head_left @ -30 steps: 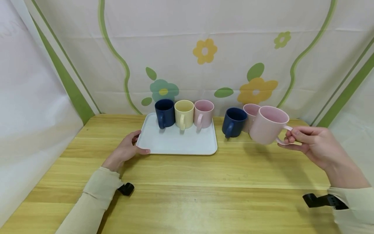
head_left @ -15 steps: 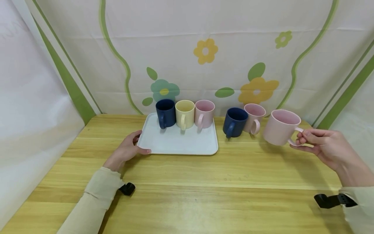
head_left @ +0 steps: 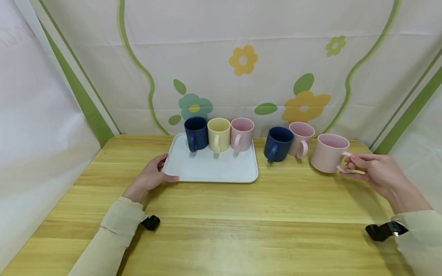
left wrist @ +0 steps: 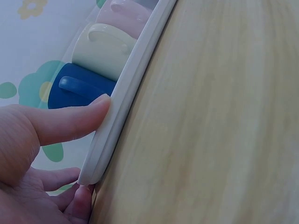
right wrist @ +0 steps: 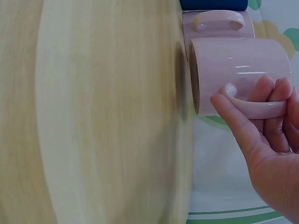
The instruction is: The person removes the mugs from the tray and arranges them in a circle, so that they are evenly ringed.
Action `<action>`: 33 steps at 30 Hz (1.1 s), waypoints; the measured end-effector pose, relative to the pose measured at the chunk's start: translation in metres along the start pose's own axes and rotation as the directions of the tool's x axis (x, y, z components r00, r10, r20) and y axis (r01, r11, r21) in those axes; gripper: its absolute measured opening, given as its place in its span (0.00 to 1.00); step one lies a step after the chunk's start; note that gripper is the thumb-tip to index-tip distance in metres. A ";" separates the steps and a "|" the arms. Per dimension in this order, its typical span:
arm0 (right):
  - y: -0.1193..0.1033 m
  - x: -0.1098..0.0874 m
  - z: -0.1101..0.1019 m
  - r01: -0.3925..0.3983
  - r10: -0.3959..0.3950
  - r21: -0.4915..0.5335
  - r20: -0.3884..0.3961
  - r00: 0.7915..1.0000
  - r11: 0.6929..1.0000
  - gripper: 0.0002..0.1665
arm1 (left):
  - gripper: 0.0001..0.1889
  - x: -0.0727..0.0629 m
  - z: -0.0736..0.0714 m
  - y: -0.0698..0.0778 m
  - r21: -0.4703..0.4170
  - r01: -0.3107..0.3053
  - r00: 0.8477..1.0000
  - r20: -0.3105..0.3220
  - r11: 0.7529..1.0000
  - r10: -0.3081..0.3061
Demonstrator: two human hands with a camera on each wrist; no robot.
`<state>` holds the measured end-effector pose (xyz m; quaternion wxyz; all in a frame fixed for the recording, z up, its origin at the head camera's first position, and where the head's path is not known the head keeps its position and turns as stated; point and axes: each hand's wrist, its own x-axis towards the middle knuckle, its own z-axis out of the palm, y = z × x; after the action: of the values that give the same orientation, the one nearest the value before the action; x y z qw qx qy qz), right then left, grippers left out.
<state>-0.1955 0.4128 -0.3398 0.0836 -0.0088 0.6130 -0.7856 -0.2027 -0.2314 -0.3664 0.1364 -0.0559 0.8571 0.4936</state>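
I count three pink mugs (head_left: pixel 296 142), two blue mugs (head_left: pixel 277 143), one yellow mug (head_left: pixel 224 138) and one tray (head_left: pixel 207 168). The right hand (head_left: pixel 374 170) pinches the held mug (head_left: pixel 325 158), a pink one, by its handle; it sits just left of that hand, toward the counter's (head_left: pixel 221 234) back right corner. The left hand (head_left: pixel 150 177) grips the tray's near left corner. Flowered cloth (head_left: pixel 207 57) hangs behind the wooden counter.

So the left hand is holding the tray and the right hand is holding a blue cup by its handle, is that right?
Not quite: the cup in the right hand is pink, not blue, as the head view shows. It is held by its handle, and the left hand does hold the tray.
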 end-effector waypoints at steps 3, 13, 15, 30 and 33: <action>0.002 0.003 0.000 -0.015 0.015 0.009 -0.007 1.000 1.000 0.20 | 0.60 0.000 0.000 0.000 -0.001 0.000 1.000 0.001 1.000 0.000; 0.003 0.010 -0.002 -0.059 0.058 -0.030 -0.026 0.998 0.998 0.17 | 0.59 0.002 0.001 0.001 0.000 0.005 1.000 0.003 1.000 -0.005; 0.003 0.011 -0.002 -0.072 0.070 -0.056 -0.036 0.997 0.996 0.17 | 0.59 0.002 0.000 0.001 -0.002 0.006 1.000 0.001 1.000 -0.006; 0.002 0.026 0.002 -0.154 0.136 -0.139 -0.130 0.982 0.978 0.16 | 0.60 0.001 0.000 0.000 -0.002 0.017 1.000 0.004 1.000 -0.017; 0.002 0.028 0.001 -0.149 0.132 -0.127 -0.131 0.983 0.981 0.15 | 0.60 0.001 0.000 0.000 0.002 0.018 1.000 0.003 1.000 -0.018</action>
<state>-0.2228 0.4071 -0.3443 0.1005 0.0769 0.6681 -0.7332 -0.2040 -0.2315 -0.3662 0.1422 -0.0628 0.8569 0.4916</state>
